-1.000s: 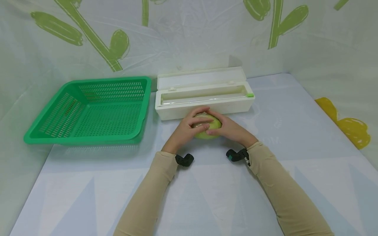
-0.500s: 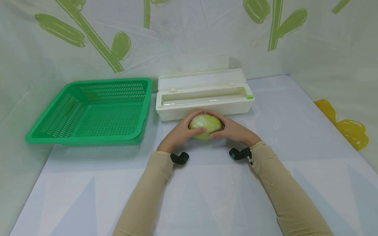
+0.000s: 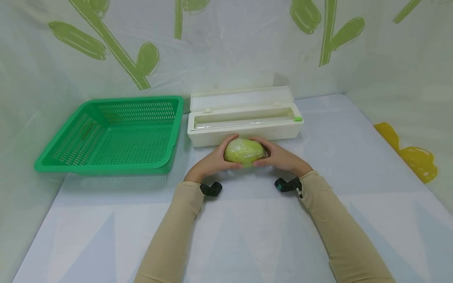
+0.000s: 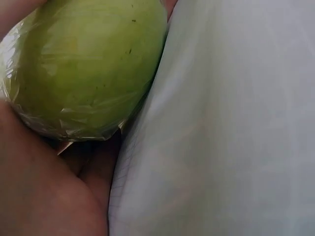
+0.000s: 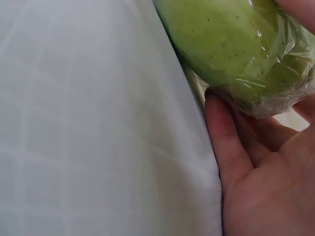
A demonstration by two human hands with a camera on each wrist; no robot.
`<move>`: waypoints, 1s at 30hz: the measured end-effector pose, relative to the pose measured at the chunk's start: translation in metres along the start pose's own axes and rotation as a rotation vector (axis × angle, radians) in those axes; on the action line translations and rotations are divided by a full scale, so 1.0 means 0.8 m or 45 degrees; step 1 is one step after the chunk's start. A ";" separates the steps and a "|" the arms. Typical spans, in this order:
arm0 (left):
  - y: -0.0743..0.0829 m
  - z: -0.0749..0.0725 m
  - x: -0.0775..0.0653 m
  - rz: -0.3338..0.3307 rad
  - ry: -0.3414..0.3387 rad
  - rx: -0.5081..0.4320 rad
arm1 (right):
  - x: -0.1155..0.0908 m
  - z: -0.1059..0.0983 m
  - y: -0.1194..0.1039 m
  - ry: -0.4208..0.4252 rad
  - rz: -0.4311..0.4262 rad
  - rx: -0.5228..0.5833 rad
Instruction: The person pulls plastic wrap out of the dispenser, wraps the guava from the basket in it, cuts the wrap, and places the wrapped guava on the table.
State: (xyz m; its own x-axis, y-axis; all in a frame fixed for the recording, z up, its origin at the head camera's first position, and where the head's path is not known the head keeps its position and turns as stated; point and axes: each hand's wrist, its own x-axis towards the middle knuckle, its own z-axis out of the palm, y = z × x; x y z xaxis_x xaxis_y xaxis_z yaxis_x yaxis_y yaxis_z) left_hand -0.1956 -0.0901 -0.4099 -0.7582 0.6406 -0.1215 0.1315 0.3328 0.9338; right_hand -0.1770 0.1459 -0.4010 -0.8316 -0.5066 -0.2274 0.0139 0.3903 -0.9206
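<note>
A green speckled fruit, wrapped in crinkled cling film, sits at mid-table in the head view; its exact kind is unclear. My left hand holds its left side, fingers curving behind and thumb in front. On the opposite side, my right hand grips the fruit the same way. Both wrist views show the film gathered in folds at the fruit's ends, close to each palm. Some fingertips are hidden behind the fruit. Just behind stands a white cling film dispenser, lid raised, with a clear roll inside.
A green plastic basket with slotted sides stands to the left of the dispenser. The table has a pale cloth with light blue triangles. A patterned white sheet hangs behind it.
My left hand's fingers, earlier across the top of the fruit, have moved back to its left side, uncovering it. The hands stand slightly farther apart, and the head view has shifted a little.
</note>
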 end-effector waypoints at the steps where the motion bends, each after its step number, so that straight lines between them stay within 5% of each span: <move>1: 0.004 -0.001 -0.002 -0.005 -0.011 -0.006 | -0.001 0.000 -0.003 -0.006 -0.001 -0.010; 7: 0.008 -0.003 0.001 0.018 -0.024 -0.052 | 0.001 -0.006 -0.004 -0.014 -0.013 -0.045; 17: -0.038 0.008 0.025 0.019 -0.050 -0.050 | -0.002 -0.004 0.015 -0.041 0.012 -0.010; 26: -0.038 0.010 0.026 0.031 -0.069 -0.088 | -0.007 -0.008 0.018 -0.097 -0.035 -0.012; 30: -0.038 0.016 0.028 0.029 -0.067 -0.090 | -0.004 -0.016 0.044 -0.092 -0.048 -0.015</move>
State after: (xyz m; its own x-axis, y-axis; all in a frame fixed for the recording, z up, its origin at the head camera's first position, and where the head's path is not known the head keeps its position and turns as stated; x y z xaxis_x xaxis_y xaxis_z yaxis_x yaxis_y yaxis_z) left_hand -0.2087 -0.0772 -0.4451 -0.7205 0.6836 -0.1161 0.1011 0.2693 0.9577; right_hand -0.1806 0.1708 -0.4286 -0.7890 -0.5752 -0.2158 -0.0232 0.3789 -0.9252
